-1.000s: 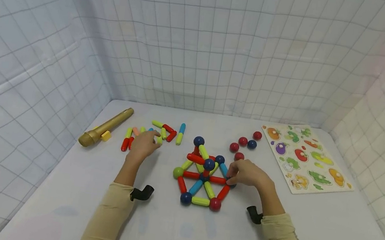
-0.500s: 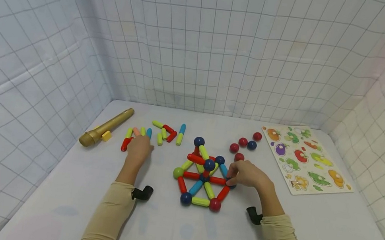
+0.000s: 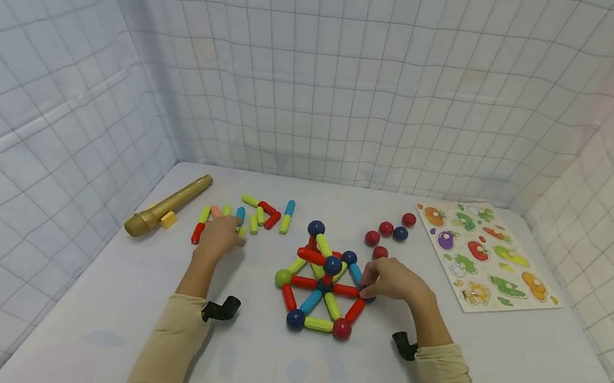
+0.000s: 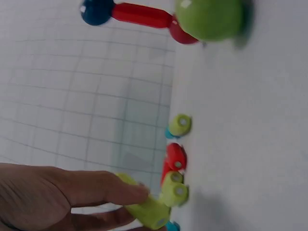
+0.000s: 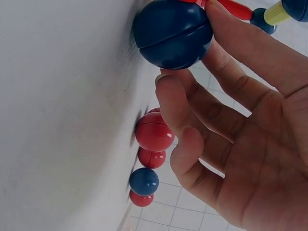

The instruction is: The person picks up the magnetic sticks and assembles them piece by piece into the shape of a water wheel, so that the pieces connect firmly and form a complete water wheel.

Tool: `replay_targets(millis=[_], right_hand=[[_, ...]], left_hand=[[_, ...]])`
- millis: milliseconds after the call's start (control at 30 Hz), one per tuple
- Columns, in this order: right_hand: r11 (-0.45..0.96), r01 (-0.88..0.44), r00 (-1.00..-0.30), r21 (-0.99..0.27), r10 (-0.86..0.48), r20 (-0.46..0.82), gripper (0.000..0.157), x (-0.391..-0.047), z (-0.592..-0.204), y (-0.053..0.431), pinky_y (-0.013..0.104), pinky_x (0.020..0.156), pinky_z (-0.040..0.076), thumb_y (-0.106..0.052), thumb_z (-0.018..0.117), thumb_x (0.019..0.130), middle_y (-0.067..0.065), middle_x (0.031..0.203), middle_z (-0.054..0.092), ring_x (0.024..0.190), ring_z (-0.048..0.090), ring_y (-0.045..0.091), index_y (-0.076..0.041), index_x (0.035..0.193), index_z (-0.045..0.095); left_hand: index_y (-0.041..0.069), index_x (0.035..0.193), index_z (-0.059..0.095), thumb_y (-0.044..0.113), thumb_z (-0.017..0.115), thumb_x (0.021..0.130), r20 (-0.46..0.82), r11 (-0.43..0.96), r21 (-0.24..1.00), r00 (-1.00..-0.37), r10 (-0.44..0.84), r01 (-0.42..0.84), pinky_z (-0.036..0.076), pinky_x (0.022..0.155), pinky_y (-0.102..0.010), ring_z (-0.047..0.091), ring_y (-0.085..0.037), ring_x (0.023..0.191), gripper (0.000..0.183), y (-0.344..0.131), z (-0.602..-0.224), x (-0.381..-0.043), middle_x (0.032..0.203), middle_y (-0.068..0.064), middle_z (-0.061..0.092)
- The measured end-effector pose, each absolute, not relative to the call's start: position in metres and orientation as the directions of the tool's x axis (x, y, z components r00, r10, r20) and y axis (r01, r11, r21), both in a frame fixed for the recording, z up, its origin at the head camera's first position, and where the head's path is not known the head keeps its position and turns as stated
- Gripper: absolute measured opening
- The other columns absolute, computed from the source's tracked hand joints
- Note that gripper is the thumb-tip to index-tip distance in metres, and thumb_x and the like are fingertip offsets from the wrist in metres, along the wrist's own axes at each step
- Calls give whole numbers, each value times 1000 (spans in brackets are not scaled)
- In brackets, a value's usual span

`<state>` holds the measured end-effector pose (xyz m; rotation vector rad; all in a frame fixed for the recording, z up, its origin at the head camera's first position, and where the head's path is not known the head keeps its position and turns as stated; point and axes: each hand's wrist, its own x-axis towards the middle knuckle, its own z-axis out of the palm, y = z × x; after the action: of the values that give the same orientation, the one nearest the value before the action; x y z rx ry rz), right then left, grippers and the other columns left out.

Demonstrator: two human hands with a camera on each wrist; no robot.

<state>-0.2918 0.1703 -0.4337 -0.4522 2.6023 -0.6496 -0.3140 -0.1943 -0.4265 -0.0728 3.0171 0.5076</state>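
My left hand [image 3: 219,236] is over the loose rods at the table's left. In the left wrist view its thumb and fingers pinch a yellow-green magnetic rod [image 4: 148,211], tilted. My right hand [image 3: 396,279] is at the right corner of a ball-and-rod structure [image 3: 345,291]. Its thumb and fingers hold the dark blue ball [image 5: 173,36] there, as the right wrist view shows. The structure has a flat base of spokes around a central ball, with a raised part on top. Its left corner is a green ball [image 3: 283,278].
Loose red, yellow-green and blue rods [image 3: 272,220] lie at the back left. A gold stick-like object [image 3: 170,205] is farther left. Several red balls [image 3: 372,238] and a dark blue ball [image 3: 401,234] lie behind the right hand. A vegetable picture board [image 3: 485,258] lies at the right.
My left hand reached in among the loose rods, then drew back a little with a yellow-green rod between its fingers. The right hand stays at the structure's corner.
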Motion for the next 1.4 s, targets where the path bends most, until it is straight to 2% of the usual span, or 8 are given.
replay_targets(millis=[133, 333, 733, 967, 1067, 1167, 1300, 1400], right_hand=[[839, -208, -860, -502, -401, -314, 13, -291, -432, 171, 30, 69, 46, -19, 80, 79, -1, 84, 63, 81, 54, 17, -18, 86, 69], [836, -211, -862, -507, -403, -306, 13, -291, -430, 171, 30, 69, 47, -19, 79, 79, -1, 84, 63, 81, 54, 17, -18, 86, 69], [832, -210, -859, -514, -408, -310, 13, -290, -432, 169, 30, 69, 46, -19, 79, 79, -1, 84, 62, 80, 54, 17, -18, 86, 69], [834, -216, -860, -507, -409, -306, 13, -286, -432, 170, 29, 68, 45, -18, 79, 79, 0, 81, 62, 78, 54, 17, -17, 85, 68], [839, -218, -854, -499, -411, -319, 14, -285, -432, 170, 29, 67, 45, -20, 80, 78, -1, 79, 62, 77, 54, 16, -18, 83, 68], [839, -223, -853, -496, -414, -317, 14, -286, -431, 171, 29, 67, 45, -22, 80, 78, -2, 79, 63, 77, 55, 16, -18, 83, 68], [861, -241, -926, -448, -342, -158, 13, -295, -428, 174, 30, 65, 46, -24, 76, 83, 1, 85, 66, 76, 55, 18, -16, 88, 68], [913, -219, -971, -345, -238, -12, 22, -306, -429, 176, 34, 64, 50, -26, 74, 85, 9, 98, 64, 77, 56, 23, -13, 102, 69]], left_hand=[[4, 114, 68, 13, 74, 83, -112, 875, 473, -978, 175, 102, 54, 79, -36, 63, -24, 93, 34, -179, -410, -306, 107, -13, 70], [8, 99, 69, 11, 79, 79, -165, 806, 537, -906, 389, 248, 56, 76, -32, 65, -18, 86, 22, -148, -397, -292, 97, -4, 71], [13, 95, 67, 13, 80, 78, -167, 819, 507, -901, 400, 269, 54, 72, -29, 61, -15, 83, 22, -130, -407, -286, 97, -1, 70], [12, 111, 63, 15, 83, 76, -326, 881, 439, -883, 338, 176, 56, 70, -30, 62, -17, 82, 40, -126, -420, -290, 100, -6, 68], [10, 110, 62, 13, 83, 76, -334, 868, 472, -879, 340, 156, 56, 66, -27, 62, -17, 72, 40, -125, -426, -291, 97, -7, 66], [10, 105, 63, 9, 82, 76, -291, 845, 508, -891, 349, 166, 56, 66, -26, 61, -16, 73, 34, -124, -430, -293, 96, -6, 66], [12, 100, 63, 9, 81, 77, -233, 834, 514, -903, 361, 201, 55, 67, -26, 59, -16, 81, 29, -123, -430, -296, 98, -5, 67], [12, 99, 64, 10, 81, 78, -214, 829, 513, -902, 374, 222, 55, 68, -26, 58, -17, 83, 27, -124, -430, -299, 99, -5, 68]])
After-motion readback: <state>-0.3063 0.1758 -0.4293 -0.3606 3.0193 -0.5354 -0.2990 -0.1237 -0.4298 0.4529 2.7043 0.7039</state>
